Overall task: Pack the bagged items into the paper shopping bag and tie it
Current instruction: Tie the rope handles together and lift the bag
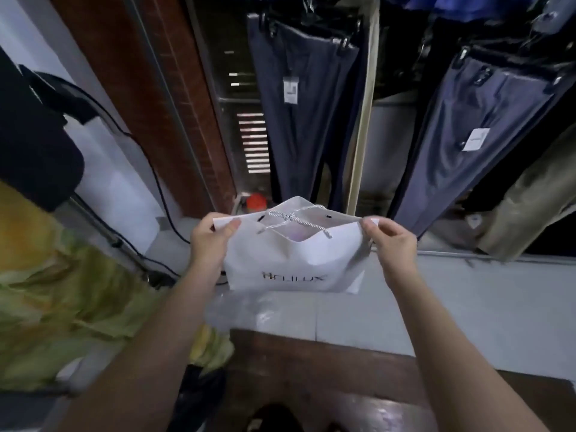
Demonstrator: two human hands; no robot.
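Observation:
I hold a white paper shopping bag with dark lettering on its front up in the air in front of me. My left hand pinches its top left corner and my right hand pinches its top right corner. The bag's mouth is slightly open, and something pale shows inside. Its silver-white rope handles are knotted together across the opening. Below the bag lies a clear plastic bag.
Dark wooden furniture stands below my arms on a pale tiled floor. Navy trousers with tags hang ahead, more to the right. Yellow-green fabric lies at left, near black cables.

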